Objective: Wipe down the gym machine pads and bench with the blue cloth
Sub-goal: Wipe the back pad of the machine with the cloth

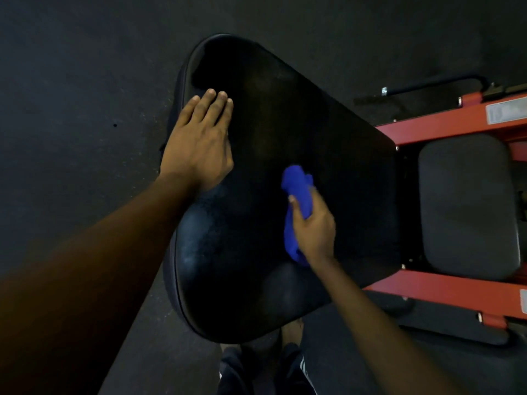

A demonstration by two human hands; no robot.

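Right hand (313,226) with fingers (298,208) curled round a bunched blue cloth (296,189) on the big black pad (285,124), left hand (199,138) flat at its left edge, fingers straight together, grey pad (464,206) and red frame (445,126) beyond, label (502,112) unreadable

We observe the blue cloth (296,182), bunched into a roll, against the large black pad (285,109); the smaller grey pad (467,206) sits beside it.
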